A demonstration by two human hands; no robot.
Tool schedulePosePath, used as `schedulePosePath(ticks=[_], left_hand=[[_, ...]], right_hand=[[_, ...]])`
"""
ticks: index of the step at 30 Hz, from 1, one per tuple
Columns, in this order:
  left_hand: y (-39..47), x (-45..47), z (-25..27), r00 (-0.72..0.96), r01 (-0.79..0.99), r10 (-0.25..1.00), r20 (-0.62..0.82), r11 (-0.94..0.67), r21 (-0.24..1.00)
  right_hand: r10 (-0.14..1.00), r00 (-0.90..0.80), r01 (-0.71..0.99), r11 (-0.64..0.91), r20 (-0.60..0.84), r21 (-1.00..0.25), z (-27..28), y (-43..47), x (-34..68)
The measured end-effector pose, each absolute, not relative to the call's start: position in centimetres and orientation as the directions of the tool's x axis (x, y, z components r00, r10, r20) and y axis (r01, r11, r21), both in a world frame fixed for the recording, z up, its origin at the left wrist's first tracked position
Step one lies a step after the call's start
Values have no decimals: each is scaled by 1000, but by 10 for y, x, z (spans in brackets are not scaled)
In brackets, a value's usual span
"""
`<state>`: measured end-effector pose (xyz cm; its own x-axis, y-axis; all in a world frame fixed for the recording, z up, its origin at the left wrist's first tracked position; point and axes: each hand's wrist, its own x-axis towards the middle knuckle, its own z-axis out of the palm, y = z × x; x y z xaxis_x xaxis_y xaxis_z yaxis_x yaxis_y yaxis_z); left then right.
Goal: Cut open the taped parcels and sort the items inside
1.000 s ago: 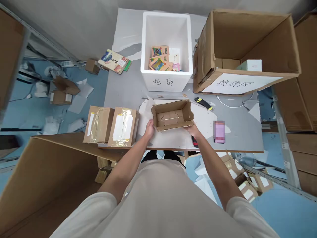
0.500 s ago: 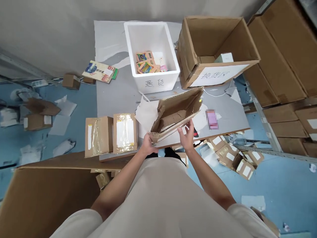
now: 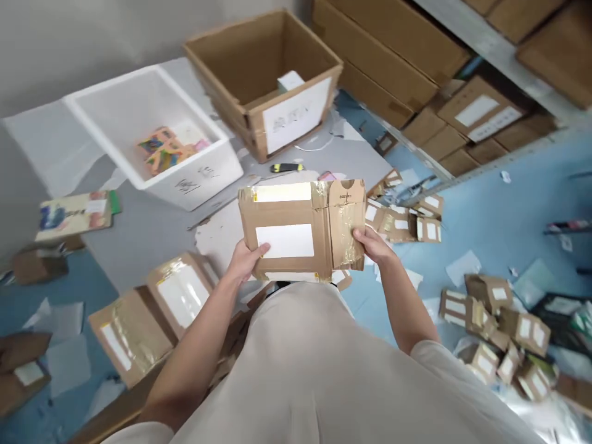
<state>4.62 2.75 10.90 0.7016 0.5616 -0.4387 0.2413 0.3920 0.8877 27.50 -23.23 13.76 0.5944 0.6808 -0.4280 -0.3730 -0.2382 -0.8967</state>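
A brown cardboard box (image 3: 296,213) with white labels and clear tape is held in front of my body, its labelled side facing me. My left hand (image 3: 246,260) grips its left edge, the thumb lying over the central label. On the other side, my right hand (image 3: 374,244) pinches the taped end flap, thumb on top. Just beyond the box, a black and yellow box cutter (image 3: 287,167) lies on the table. A pink item (image 3: 327,176) shows partly behind the box's upper edge.
On the table (image 3: 124,246) stand a white foam box (image 3: 203,179) with colourful packets and a large open carton (image 3: 259,123) holding a small white box. Two taped parcels (image 3: 182,290) sit at the near left. Opened boxes (image 3: 490,327) litter the floor at right, beside a shelf (image 3: 416,154).
My view has swung to the right. The box, whose open inside showed before, is now turned with its labelled side toward me; my right hand has shifted to its end flap.
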Motion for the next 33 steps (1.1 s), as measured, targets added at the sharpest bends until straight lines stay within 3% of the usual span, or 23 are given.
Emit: schedulePosePath(ticks=[2, 5, 8, 10, 12, 14, 16, 19, 22, 25, 28, 31, 33], left_hand=[[9, 83, 104, 776, 254, 502, -382, 304, 918], [-30, 140, 84, 873, 270, 389, -295, 120, 955], [-75, 194, 56, 906, 282, 374, -199, -182, 942], [-107, 226, 38, 951, 265, 235, -201, -285, 921], [-140, 254, 23, 954, 288, 6, -301, -306, 907], [-171, 276, 12, 925, 293, -143, -352, -318, 901], [-194, 291, 5, 887, 286, -261, -382, -341, 896], [-200, 298, 1, 794, 242, -408, -451, -468, 850], [-173, 288, -1, 765, 205, -408, -498, -579, 789], [-131, 267, -3, 812, 283, -292, -506, -562, 777], [-88, 243, -5, 851, 437, -113, -512, -388, 812], [-52, 210, -1, 854, 518, 142, -501, -141, 843], [-32, 178, 10, 809, 500, 357, -467, 1, 866]], right_hand=[[524, 723, -426, -175, -450, -888, 127, -285, 270], [143, 872, -468, -29, -467, -883, 105, -373, 242], [-257, 868, -400, 147, -425, -905, 76, -438, 204], [-473, 797, -297, 237, -376, -925, 55, -458, 183], [-593, 714, -224, 309, -371, -924, 35, -459, 171], [-642, 650, -185, 384, -406, -905, 17, -449, 165], [-617, 618, -228, 453, -487, -862, 2, -435, 162], [-438, 566, -505, 485, -698, -714, -12, -416, 155], [-315, 496, -703, 401, -809, -587, -16, -401, 152], [-271, 510, -774, 269, -817, -572, -14, -388, 175], [-195, 572, -801, 76, -797, -594, -10, -368, 228], [-48, 663, -744, -151, -747, -651, -6, -335, 293], [110, 728, -629, -287, -677, -723, -4, -301, 332]])
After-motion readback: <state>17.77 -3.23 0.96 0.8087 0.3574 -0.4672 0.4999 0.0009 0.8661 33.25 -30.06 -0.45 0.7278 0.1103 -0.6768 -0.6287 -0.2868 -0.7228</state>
